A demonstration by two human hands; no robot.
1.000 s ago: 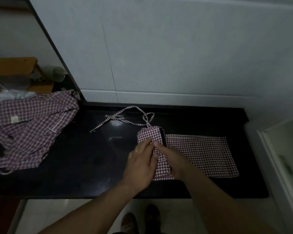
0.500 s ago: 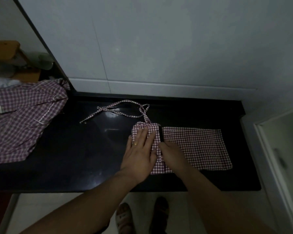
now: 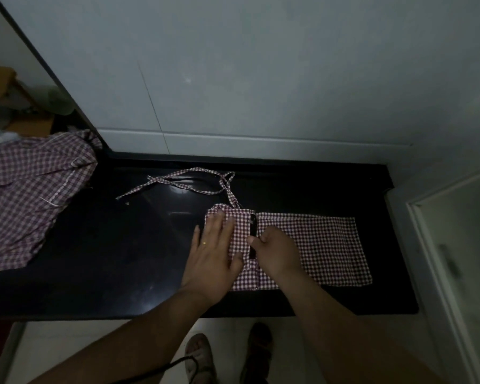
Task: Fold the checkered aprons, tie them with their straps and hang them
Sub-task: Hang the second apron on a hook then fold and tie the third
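Hands (image 3: 211, 253) seemingly atop half-folded apron (image 3: 324, 245)

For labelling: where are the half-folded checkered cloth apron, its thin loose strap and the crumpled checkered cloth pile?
half-folded checkered cloth apron (image 3: 324, 245): head view, flat right part
thin loose strap (image 3: 231, 196): head view, end by apron
crumpled checkered cloth pile (image 3: 34, 195): head view, middle

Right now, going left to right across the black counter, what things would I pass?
Crumpled purple-and-white checkered cloth heap → left hand, pressing flat → right hand, pinching the fold → flat end of the half-folded checkered apron → white door.
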